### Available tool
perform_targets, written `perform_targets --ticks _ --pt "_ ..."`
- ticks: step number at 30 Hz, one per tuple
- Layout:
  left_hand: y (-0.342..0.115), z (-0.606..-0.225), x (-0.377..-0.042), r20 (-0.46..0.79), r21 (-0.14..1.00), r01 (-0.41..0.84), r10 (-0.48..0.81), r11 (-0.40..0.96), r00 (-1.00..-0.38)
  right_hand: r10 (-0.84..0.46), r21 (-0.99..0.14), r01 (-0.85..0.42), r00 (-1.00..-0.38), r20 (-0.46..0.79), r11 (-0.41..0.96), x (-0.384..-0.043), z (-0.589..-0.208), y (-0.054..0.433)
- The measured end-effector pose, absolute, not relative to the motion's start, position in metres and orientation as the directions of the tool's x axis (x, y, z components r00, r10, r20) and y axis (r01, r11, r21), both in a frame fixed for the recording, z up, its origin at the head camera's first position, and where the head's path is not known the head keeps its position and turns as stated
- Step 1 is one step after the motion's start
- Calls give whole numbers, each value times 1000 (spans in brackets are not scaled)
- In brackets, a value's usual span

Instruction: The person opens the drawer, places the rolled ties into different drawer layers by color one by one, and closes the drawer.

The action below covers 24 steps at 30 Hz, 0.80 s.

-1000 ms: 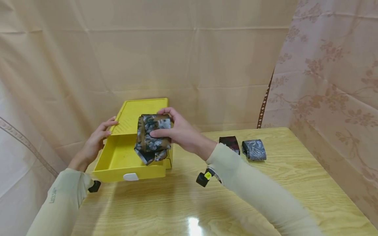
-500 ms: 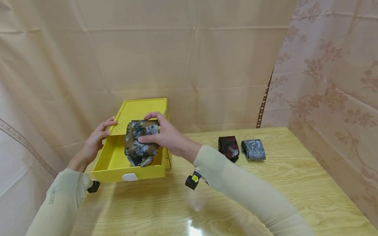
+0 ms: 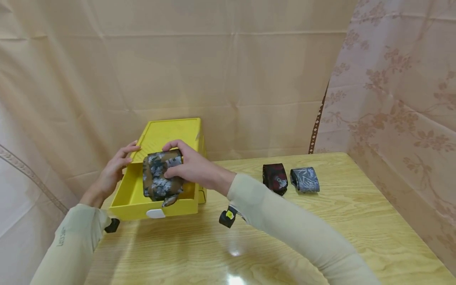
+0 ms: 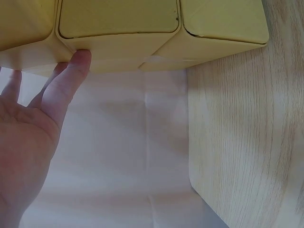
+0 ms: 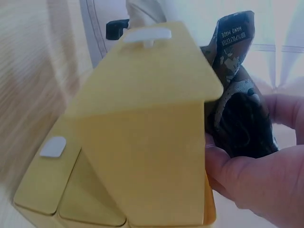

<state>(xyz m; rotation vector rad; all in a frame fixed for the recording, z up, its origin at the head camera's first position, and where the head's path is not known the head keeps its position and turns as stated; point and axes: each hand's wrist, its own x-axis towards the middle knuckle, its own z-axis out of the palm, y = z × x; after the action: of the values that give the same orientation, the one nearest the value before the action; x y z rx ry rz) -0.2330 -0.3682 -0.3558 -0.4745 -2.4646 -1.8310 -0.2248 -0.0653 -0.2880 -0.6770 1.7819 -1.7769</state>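
My right hand (image 3: 194,168) grips a rolled necktie (image 3: 158,176), brown and black with pale grey flowers. It holds the tie low over the pulled-out yellow drawer (image 3: 178,209), close behind the drawer front with its white handle (image 3: 155,213). In the right wrist view, the tie's tail end carries a label (image 5: 235,39) reading polyester and hand made. My left hand (image 3: 113,170) rests with straight fingers against the left side of the yellow drawer box (image 3: 174,132). The left wrist view shows these fingertips (image 4: 81,57) at the box's side.
On the wooden table (image 3: 285,245), right of the box, lie a dark red and black rolled tie (image 3: 275,178) and a grey-blue patterned one (image 3: 305,180). A beige curtain (image 3: 231,79) hangs close behind the box. Dark cameras are strapped to both wrists.
My right hand has carried the flowered necktie left and lower, from the drawer's right side to over its middle. The dark red tie is now more fully visible. My left hand stays in place.
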Motion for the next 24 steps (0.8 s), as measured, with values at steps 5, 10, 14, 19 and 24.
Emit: perform_targets --ticks 5,10,14,19,24 --pt "-368 -356 -233 203 931 258 223 257 -954 -672 -998 59 -738 -59 23 -224 -286 -77" --pt "-368 -355 -233 203 925 262 224 275 -953 -691 -992 59 -713 -121 113 -226 -285 -82" --pt "-368 -355 -234 207 928 263 222 265 -953 -716 -981 52 -677 -171 185 -229 -282 -83" --pt "-368 -355 -234 210 932 263 221 249 -952 -712 -961 36 -663 -230 276 -229 -277 -87" --pt "-369 -357 -234 196 935 249 215 254 -957 -679 -914 25 -662 -318 404 -227 -279 -92"
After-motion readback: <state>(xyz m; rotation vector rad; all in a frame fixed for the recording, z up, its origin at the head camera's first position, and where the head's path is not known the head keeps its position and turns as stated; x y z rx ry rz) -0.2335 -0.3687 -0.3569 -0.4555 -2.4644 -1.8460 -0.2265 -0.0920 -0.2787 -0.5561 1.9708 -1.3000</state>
